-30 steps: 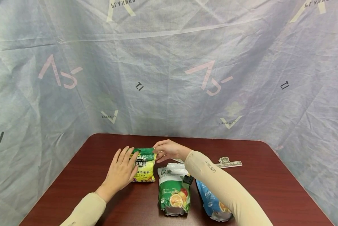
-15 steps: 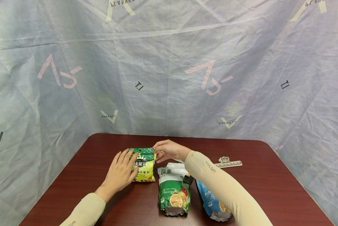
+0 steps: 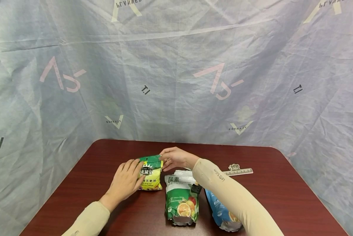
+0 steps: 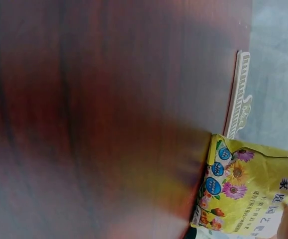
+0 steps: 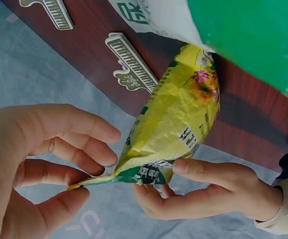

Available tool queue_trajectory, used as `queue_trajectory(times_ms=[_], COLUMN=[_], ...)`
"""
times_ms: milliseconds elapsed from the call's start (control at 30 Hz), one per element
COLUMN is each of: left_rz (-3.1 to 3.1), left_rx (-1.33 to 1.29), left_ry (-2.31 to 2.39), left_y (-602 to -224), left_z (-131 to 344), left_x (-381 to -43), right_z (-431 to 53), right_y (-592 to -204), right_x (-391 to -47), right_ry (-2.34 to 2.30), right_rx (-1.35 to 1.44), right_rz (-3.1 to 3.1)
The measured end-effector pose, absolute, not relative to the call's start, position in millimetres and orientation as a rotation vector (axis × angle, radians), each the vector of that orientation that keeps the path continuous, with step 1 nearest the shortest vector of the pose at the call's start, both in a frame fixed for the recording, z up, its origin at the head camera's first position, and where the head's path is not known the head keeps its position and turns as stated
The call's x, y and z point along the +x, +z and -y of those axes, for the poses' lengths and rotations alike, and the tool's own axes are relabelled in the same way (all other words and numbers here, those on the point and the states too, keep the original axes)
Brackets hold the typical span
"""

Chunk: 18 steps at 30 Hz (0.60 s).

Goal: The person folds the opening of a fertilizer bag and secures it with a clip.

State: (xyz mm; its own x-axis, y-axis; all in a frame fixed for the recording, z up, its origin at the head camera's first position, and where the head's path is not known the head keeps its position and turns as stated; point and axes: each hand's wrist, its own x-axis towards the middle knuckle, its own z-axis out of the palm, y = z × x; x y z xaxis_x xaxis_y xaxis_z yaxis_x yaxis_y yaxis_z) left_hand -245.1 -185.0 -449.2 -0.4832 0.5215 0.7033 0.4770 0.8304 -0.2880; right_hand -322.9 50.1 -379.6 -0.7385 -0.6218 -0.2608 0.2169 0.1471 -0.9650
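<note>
A yellow fertilizer bag (image 3: 150,175) with a green top stands upright on the table. My right hand (image 3: 176,158) pinches its top right corner; in the right wrist view, the thumb (image 5: 66,206) and a finger meet on the flattened green edge (image 5: 106,180). My left hand (image 3: 127,178) rests against the left part of the bag's front, its fingers extended upward and the thumb on the printed face. In the left wrist view only the bag's flowered lower part (image 4: 238,191) shows, at the lower right.
A green and white bag (image 3: 180,196) stands right of the yellow one. A blue bag (image 3: 223,209) lies partly under the right sleeve. Two white keyboard-patterned strips lie behind: one strip (image 3: 239,171) at the right, another strip (image 5: 134,64) close behind the yellow bag. Grey cloth (image 3: 176,82) hangs around the table.
The green top of the yellow bag has tipped slightly, its left end now lower and tucked behind the left fingers. The left fingertips have dropped a little; the right hand keeps its pinch.
</note>
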Motion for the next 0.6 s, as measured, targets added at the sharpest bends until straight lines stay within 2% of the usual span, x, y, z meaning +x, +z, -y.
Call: queue_trajectory(times_ms=[600], left_rz=[2.182], left_rx=[-0.718], left_ry=[0.072], left_y=[-448.9], left_z=[183.3], left_x=[-248.7], right_z=[-47.8], right_y=[-389.6], right_x=[-323.7], right_ry=[-1.629], right_rx=[-0.363], right_rz=[-1.819])
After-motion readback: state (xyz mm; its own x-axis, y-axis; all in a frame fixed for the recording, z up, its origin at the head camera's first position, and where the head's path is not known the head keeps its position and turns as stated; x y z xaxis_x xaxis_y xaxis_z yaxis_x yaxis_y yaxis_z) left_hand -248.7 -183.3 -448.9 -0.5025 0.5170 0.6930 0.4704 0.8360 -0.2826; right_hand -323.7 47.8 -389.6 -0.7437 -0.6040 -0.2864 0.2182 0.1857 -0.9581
